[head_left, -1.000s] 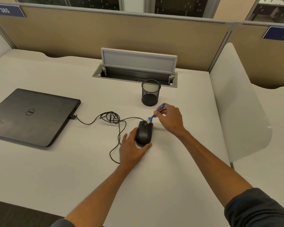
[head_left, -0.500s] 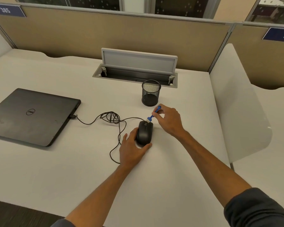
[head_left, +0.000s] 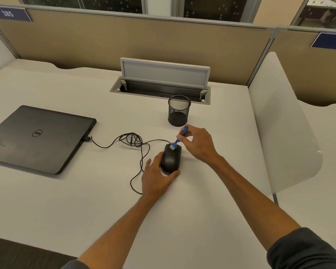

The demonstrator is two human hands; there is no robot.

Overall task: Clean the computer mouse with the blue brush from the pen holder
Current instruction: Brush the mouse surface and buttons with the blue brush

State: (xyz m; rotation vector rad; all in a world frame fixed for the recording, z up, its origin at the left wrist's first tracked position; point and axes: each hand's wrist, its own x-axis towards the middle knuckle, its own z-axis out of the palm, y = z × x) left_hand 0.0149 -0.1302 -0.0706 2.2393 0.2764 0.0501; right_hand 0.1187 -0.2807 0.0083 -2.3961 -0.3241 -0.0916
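A black wired computer mouse lies on the white desk. My left hand cups its near end and left side, thumb and fingers around it. My right hand pinches a small blue brush by its handle. The brush's white bristles rest on the front of the mouse near the wheel. A black mesh pen holder stands upright just behind the hands, and nothing shows inside it.
A closed dark laptop lies at the left, with the mouse cable coiled between it and the mouse. An open grey cable hatch sits at the back. A white divider panel stands on the right.
My right hand has shifted slightly, and the brush head has moved a little across the front of the mouse. My left hand and the mouse stay in place.
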